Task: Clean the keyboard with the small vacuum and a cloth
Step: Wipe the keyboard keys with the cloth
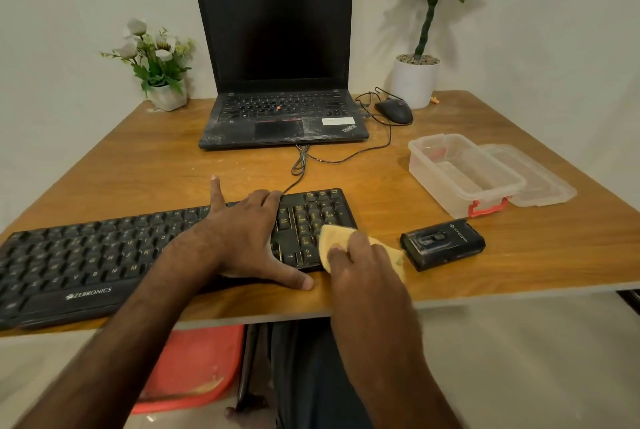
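Crosswise, keyboard [86,255] — long axis left-right

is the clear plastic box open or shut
Open: the clear plastic box has no lid on; the clear lid lies beside it.

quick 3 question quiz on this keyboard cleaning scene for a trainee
1. True or false: the vacuum lies on the table right of the keyboard, with no hand on it.
2. Which hand holds the cloth? A left, B right.
3. Fill in: the left hand rests flat on the ___.

Key: 1 true. 2 B, the right hand. 3 keyboard.
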`<state>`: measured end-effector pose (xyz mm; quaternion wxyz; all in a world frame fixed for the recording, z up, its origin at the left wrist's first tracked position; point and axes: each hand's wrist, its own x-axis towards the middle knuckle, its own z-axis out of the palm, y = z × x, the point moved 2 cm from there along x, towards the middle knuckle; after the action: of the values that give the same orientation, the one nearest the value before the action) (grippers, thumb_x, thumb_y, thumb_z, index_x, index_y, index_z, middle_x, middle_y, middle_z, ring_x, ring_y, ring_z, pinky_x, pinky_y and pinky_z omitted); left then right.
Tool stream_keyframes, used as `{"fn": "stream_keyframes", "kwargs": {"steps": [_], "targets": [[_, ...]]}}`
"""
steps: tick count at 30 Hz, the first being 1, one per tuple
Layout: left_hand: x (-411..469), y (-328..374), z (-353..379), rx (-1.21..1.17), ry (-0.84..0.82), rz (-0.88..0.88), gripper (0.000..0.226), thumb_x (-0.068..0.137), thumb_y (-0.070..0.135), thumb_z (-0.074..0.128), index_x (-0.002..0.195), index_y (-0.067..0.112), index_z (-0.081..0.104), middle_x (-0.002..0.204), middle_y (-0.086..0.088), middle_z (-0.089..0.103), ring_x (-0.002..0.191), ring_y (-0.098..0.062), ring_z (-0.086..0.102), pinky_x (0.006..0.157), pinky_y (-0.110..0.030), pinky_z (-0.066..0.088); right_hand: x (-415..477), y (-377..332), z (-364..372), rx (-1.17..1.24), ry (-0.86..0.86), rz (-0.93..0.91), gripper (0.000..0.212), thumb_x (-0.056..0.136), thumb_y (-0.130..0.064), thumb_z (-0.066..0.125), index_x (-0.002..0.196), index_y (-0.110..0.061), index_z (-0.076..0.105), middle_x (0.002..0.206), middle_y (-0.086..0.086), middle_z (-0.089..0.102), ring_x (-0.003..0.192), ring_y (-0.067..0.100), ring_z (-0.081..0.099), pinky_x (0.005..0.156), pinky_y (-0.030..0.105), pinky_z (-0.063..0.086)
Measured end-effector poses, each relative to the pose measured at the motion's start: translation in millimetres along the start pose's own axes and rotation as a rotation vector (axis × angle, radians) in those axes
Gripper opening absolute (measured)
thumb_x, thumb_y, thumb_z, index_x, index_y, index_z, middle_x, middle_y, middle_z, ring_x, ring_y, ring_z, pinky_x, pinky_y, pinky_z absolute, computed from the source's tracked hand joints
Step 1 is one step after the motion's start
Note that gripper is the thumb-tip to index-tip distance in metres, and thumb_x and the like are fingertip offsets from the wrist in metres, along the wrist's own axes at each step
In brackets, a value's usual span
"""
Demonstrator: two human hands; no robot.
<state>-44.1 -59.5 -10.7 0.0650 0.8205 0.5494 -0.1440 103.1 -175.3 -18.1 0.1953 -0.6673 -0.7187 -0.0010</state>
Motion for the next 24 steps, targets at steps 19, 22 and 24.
{"fn": "stream_keyframes", "kwargs": {"steps": [19,22,24], "targets": [[1.5,-2.9,-2.1,-0.023,-0.040,-0.016,0.167,0.028,0.107,0.034,0.159,0.013,-0.009,0.168,-0.003,0.003,0.155,-0.021,0.007,0.109,-0.070,-0.024,54.7,12.0,-24.0,0.009,-0.212,0.008,0.044,0.092,-0.011,0.060,0.134,-0.022,0.053,0.107,-0.004,0.045,0.093,0.010,0.047,0.085,0.029,0.047],[-0.1,-1.0,-3.4,-0.035,-0.024,-0.030,0.154,0.045,0.098,0.051,0.159,0.012,-0.009,0.168,-0.003,0.003,0.155,-0.021,0.007,0.108,-0.069,-0.026,62.5,20.7,-37.1,-0.086,-0.041,0.051,0.045,0.092,-0.013,0.061,0.136,-0.019,0.051,0.130,0.000,0.045,0.115,0.015,0.044,0.096,0.030,0.044],[-2.0,2.0,-4.0,-0.023,-0.036,-0.030,0.153,0.047,0.097,0.052,0.159,0.012,-0.009,0.168,-0.002,0.002,0.155,-0.022,0.006,0.109,-0.069,-0.025,51.3,6.4,-22.7,-0.099,-0.135,0.005,0.038,0.096,-0.014,0.056,0.133,-0.014,0.051,0.137,0.005,0.039,0.124,0.020,0.038,0.097,0.031,0.042]]}}
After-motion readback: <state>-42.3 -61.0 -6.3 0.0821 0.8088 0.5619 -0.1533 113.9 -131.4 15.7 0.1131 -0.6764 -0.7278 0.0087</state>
